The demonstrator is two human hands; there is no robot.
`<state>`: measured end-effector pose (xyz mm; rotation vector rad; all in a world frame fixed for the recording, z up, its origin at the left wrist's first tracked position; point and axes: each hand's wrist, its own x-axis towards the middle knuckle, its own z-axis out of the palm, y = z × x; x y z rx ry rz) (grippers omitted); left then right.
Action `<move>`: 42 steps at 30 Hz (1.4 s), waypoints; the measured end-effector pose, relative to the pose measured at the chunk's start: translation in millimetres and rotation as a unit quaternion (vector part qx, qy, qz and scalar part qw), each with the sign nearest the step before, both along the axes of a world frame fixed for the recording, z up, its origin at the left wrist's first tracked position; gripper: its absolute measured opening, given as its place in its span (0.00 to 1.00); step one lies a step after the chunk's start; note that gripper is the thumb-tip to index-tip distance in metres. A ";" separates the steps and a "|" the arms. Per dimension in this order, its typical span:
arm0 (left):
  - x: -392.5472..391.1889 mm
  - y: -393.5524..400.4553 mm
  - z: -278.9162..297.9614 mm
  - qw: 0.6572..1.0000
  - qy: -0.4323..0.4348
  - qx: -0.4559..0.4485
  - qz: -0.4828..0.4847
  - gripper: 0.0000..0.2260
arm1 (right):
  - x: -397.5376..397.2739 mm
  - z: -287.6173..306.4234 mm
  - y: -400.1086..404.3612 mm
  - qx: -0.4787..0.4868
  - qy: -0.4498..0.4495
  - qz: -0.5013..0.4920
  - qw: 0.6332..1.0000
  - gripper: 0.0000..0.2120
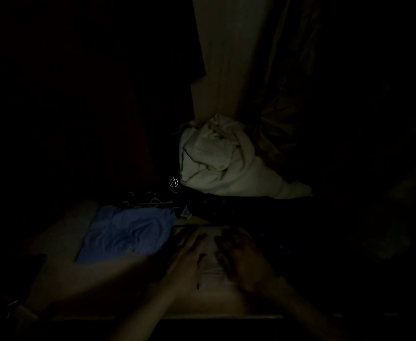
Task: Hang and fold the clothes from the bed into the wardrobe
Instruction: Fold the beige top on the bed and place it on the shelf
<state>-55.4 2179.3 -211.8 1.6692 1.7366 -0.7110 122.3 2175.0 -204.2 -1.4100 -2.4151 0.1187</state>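
Note:
The view is very dark. My left hand (pixel 189 252) and my right hand (pixel 241 257) lie side by side, fingers stretched forward, flat on a pale garment (pixel 210 262) on a light shelf surface (pixel 54 242). Left of my hands lies a folded blue garment (pixel 126 232). Behind it a crumpled white cloth bundle (pixel 216 156) is pushed against a pale wooden panel (pixel 216 57). The pale garment is mostly hidden under my hands.
Several hangers (pixel 148 201) lie in a dim tangle behind the blue garment. A small round metal ring (pixel 173 182) hangs left of the white bundle. Dark fabric (pixel 288 119) hangs at the right. The shelf's front edge (pixel 177 316) runs near the bottom.

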 end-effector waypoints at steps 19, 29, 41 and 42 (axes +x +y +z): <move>-10.3 -34.1 47.1 0.960 -0.165 0.219 -0.047 0.29 | 13.2 35.4 -34.1 -0.032 0.028 -0.025 0.999 0.27; 41.5 -84.1 73.5 0.844 -0.377 0.334 -0.183 0.17 | 60.6 95.1 -193.6 -0.047 0.069 -0.214 0.973 0.20; 175.1 -279.6 106.4 0.761 -0.484 0.224 -0.370 0.13 | 137.2 93.0 -448.5 -0.057 0.109 -0.505 0.854 0.23; 188.0 -298.7 106.7 0.755 -0.482 0.216 -0.389 0.13 | 141.7 90.0 -470.9 -0.049 0.111 -0.525 0.842 0.22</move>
